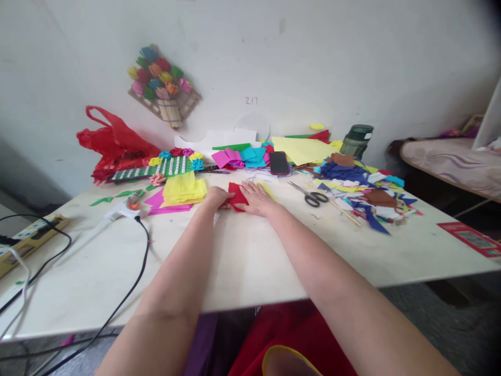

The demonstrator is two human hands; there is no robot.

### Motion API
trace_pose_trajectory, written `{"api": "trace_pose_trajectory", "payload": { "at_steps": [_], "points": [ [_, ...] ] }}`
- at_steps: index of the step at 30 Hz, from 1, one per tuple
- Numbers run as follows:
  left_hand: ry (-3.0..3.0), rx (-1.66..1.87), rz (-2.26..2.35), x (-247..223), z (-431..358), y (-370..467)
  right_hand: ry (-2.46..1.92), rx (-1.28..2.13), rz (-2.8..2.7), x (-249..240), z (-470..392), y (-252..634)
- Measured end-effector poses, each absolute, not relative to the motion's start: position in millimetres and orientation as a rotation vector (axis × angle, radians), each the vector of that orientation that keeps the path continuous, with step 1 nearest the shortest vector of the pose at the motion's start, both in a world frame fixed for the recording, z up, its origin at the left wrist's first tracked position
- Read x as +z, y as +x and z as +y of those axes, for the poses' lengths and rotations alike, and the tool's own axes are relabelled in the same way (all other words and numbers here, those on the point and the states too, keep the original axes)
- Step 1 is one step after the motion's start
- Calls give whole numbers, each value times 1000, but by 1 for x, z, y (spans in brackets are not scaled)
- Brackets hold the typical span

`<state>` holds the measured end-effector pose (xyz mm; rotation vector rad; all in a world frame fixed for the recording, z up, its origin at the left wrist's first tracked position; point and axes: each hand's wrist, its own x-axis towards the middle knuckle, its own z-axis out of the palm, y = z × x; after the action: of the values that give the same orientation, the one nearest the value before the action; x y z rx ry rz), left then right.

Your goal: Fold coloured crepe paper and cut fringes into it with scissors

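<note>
A small piece of red paper (236,195) lies on the white table, with a bit of yellow paper (269,191) showing beyond my right fingers. My right hand (256,199) rests flat on the red paper with its fingers stretched out. At the paper's left edge, my left hand (219,197) is closed, thumb and fingers curled on the edge. Close to its left sits a stack of yellow paper squares (183,190) over magenta sheets (166,210). Scissors (312,197) with black handles lie to the right of my right hand.
Paper scraps (364,188) pile up at the right, near a green bottle (356,140). A phone (279,163) lies at the back. At left are a glue gun (124,208), black cable (141,266), power strip (35,243) and red plastic bag (117,138).
</note>
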<state>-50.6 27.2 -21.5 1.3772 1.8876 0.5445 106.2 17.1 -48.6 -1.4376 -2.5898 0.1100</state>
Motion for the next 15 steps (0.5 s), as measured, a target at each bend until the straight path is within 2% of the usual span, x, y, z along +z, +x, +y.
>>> {"api": "trace_pose_trajectory", "payload": {
  "at_steps": [4,15],
  "points": [
    [1380,500,1903,-20,28,-50,-1308,87,-2631,-49,17,105],
    [1376,507,1902,-19,26,-49,-1396,291,-2666,-50,16,102]
  ]
}}
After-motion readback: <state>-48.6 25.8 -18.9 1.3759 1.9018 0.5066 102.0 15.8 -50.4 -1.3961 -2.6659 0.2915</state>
